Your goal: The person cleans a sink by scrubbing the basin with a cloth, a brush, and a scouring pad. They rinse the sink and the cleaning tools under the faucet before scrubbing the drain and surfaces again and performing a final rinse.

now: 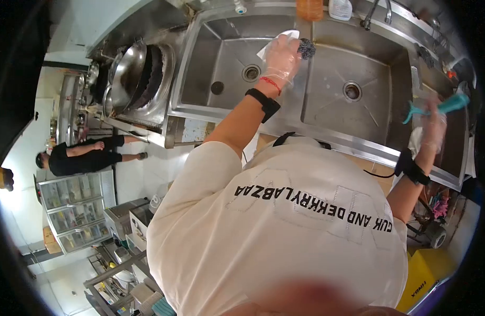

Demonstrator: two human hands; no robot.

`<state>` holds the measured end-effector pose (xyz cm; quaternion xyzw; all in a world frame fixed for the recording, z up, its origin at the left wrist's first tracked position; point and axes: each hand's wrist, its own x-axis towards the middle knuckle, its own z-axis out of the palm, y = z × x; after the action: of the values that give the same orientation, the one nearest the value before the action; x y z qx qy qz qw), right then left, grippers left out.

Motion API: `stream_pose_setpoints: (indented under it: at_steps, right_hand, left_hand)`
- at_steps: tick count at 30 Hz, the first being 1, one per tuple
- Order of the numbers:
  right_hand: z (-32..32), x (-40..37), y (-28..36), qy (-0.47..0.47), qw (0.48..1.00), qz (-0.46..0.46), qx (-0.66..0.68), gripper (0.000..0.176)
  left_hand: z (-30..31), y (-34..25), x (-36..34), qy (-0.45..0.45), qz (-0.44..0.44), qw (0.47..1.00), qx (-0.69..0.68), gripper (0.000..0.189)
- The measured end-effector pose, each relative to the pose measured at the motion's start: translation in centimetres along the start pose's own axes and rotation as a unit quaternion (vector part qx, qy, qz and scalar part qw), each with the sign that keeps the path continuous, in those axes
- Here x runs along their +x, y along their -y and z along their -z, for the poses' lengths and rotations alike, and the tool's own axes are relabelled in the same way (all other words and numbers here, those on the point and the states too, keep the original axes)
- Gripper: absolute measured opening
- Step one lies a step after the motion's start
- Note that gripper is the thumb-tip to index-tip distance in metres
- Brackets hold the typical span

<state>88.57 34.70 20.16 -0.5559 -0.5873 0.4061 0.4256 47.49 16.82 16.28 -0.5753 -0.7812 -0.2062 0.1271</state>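
My left hand [282,59], in a clear plastic glove, reaches to the divider between the two sink basins. Its fingers close over a flat white cloth [291,33], whose edges stick out past them. A grey steel wool scourer [307,48] sits right against the thumb side of that hand. Over the right end of the sink, my right hand [435,125] is gloved too and blurred by motion. It grips a teal tool [453,103] with a long thin shape; its exact kind is unclear. Below the right wrist, a white rag [415,141] hangs at the sink's edge.
The steel sink [327,113] has drains in its basins, with a dark round stopper [217,87] in the left one. An orange bottle [309,9] and a faucet [367,22] line the back. Large woks [131,73] stand left. Another person [84,157] stands further off.
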Motion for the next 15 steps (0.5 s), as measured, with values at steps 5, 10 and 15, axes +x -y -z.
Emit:
stream_pose_setpoints:
  at_steps: [5,10,15]
  right_hand:
    - [-5.2,-1.5,0.7,0.161,0.987,-0.001,0.027,0.032]
    - [-8.4,-0.8,1.4,0.264,0.960,0.088,0.019,0.032]
    - [-11.0,-1.3,2.9,0.355,0.918,0.124,0.127,0.040]
  left_hand:
    - [2.4,-6.8,3.4,-0.016,-0.079,0.996,-0.023,0.026]
    - [2.4,-11.0,4.6,-0.018,-0.144,0.989,-0.029,0.031]
    - [2.4,-13.2,5.1,0.002,-0.152,0.988,-0.015,0.032]
